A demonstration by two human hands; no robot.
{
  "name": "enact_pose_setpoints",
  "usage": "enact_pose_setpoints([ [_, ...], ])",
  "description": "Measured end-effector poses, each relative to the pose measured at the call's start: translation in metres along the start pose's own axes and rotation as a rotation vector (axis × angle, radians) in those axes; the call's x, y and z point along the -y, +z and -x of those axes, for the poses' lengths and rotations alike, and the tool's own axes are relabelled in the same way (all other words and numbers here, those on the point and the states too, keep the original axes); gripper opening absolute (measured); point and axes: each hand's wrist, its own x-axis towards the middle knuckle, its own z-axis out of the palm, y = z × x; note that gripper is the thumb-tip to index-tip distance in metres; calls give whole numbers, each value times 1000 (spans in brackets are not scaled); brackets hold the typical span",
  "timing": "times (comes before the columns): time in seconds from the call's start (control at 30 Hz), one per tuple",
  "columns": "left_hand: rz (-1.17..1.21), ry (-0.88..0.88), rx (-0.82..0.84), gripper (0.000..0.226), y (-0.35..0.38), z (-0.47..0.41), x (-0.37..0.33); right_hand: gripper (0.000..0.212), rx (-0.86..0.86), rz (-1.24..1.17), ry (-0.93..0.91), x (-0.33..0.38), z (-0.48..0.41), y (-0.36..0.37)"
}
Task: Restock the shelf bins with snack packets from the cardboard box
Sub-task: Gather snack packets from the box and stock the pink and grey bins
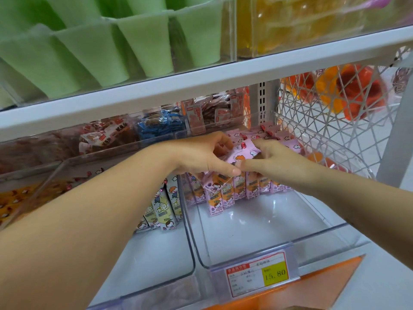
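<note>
Seating a bunch of pink packets (242,151) at the back of the right-hand clear bin (279,245), just above the standing row (237,189) of the same packets.

- Left hand (201,155): fingers curled round the left side of the bunch, thumb underneath.
- Right hand (277,162): fingers curled over the right side. The two thumbs touch at the front.
- The row stands upright and fills only the back of the bin. The front floor is bare down to the price tag (257,274).
- Neighbour bin (156,253) on the left holds yellow-white packets (163,209), also at the back only.
- Wire basket (335,121) sits close on the right.
- Cardboard box is not in view.

Step, as I read it: mid-placement, with the restock far from full.

Next move needs the bunch lowered upright against the row and squared, then let go without tipping the front packets. After that, back to the box for more.
</note>
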Motion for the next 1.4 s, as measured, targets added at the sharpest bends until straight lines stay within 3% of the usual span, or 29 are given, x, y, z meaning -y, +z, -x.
enact_pose_setpoints([
  [0.07, 5, 10, -6, 52, 0, 0, 1, 82, 22, -2, -19, 0, -1, 2],
  [0.13, 21, 7, -21, 55, 0, 0, 2, 86, 58, -21, -36, -2, -2, 3],
  [0.2, 12, -11, -41, 62, 0, 0, 1, 73, 65, -63, -54, -6, -4, 4],
  [0.3, -12, -37, -57, 53, 1, -1, 1, 30, -69, -57, -126, -8, -8, 5],
  [0.43, 23, -81, -37, 41, 1, 0, 0, 8, -173, 399, -309, -6, -13, 17],
  [0.53, 75, -101, -1, 26, 1, 1, -4, 17, -157, 562, -373, -11, -16, 27],
  [0.6, 84, -110, 0, 30, 1, 1, -5, 17, -139, 604, -358, -12, -18, 27],
  [0.67, 92, -106, -19, 36, 1, 0, -4, 34, -73, 671, -320, -12, -19, 26],
  [0.93, 63, -122, -79, 27, 2, 4, -8, 48, 103, 907, -299, -1, -21, 23],
  [1.03, 17, -117, -85, 47, 1, 5, -7, 49, 83, 953, -303, -4, -20, 24],
  [1.17, -249, -71, -148, 30, -6, 10, -11, 52, 52, 992, -335, -8, -20, 26],
  [1.3, -554, -165, -274, 60, -23, 32, -17, 56, 53, 958, -372, -11, -20, 24],
  [1.4, -653, -198, -279, 56, -25, 43, -13, 59, 39, 950, -385, -13, -20, 26],
])
